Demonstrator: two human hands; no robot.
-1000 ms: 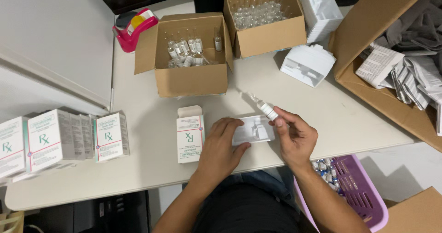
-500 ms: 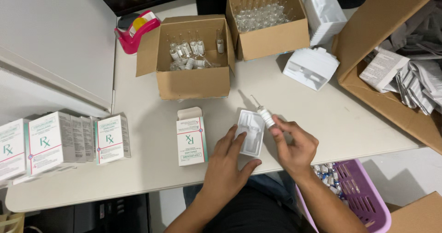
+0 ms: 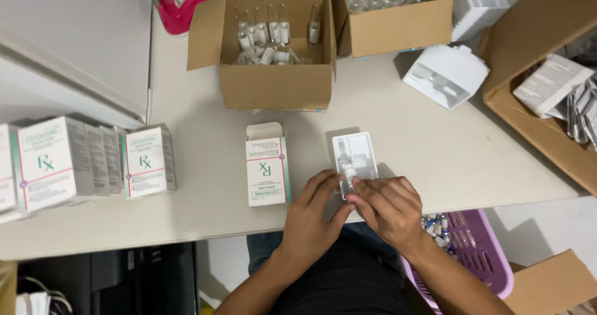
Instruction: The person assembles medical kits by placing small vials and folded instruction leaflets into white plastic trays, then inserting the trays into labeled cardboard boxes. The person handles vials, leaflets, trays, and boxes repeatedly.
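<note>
- Pale tabletop (image 3: 435, 147) fills most of the frame, with a white wall panel at the upper left and a dark lap at the bottom centre.
- A big open cardboard box (image 3: 547, 134) runs along the right edge, holding folded paper leaflets (image 3: 550, 85).
- A brown carton (image 3: 273, 85) sits at upper centre, its flaps open, with small glass vials (image 3: 267, 41) standing and lying inside.
- A second carton (image 3: 398, 23) stands just to its right, filled with clear vials.
- A row of white medicine boxes (image 3: 81, 159) stands at the left edge of the frame.
- A purple basket (image 3: 479, 253) shows at the lower right, below the table edge, with vials in it.
- A white plastic tray stack (image 3: 444, 75) lies at upper right.
- One white packet box (image 3: 267, 172) lies flat at centre, its flap open towards the top of the frame.
- A clear plastic tray (image 3: 357, 156) lies just right of it, long axis running top to bottom of the frame, near end under the fingers.
- A small vial (image 3: 346, 166) lies in the tray along the same axis, its narrow end towards the top.
- The left hand (image 3: 314, 218) pinches the tray's near left corner.
- The right hand (image 3: 388, 209) has its fingertips pressed on the vial's lower end.
</note>
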